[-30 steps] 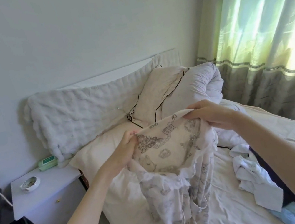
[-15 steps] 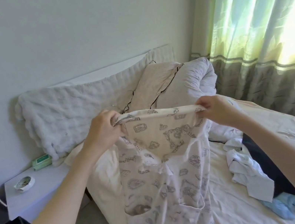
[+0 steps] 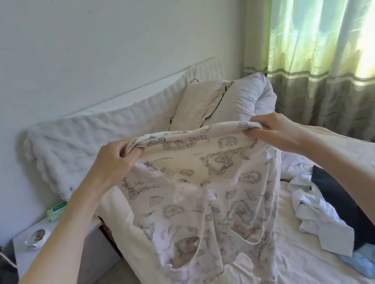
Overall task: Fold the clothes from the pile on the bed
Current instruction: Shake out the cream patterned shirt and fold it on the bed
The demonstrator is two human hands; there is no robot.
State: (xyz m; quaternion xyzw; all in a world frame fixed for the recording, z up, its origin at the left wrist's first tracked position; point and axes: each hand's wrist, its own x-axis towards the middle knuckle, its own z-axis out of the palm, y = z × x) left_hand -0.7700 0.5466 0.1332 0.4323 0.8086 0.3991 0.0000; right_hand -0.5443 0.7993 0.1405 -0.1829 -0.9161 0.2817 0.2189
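Since a second ago, both hands have drawn apart along one hem, and the garment (image 3: 201, 204), then bunched between them, now hangs opened out and taut along its top edge.

Mid-frame, the left hand (image 3: 113, 164) and right hand (image 3: 276, 132) each have fingers curled round an end of that rolled top hem, thumbs behind the cloth. The garment hangs from them above the bed (image 3: 290, 271), its lower end reaching the sheet at the lower centre. It is thin, pale cream cloth printed all over with grey line drawings. Two arm openings and thin straps show near the bottom, so it seems to be held upside down. It looks light, soft and limp, and will likely sag wherever it is not held. Gripping the two hem corners, as now, suits laying it flat.

At the right, the pile (image 3: 322, 213) lies on the bed: white, dark and pale blue clothes. At the left stands a nightstand (image 3: 57, 243). Farther back are pillows (image 3: 220, 104), with a curtain (image 3: 333, 43) at the upper right.
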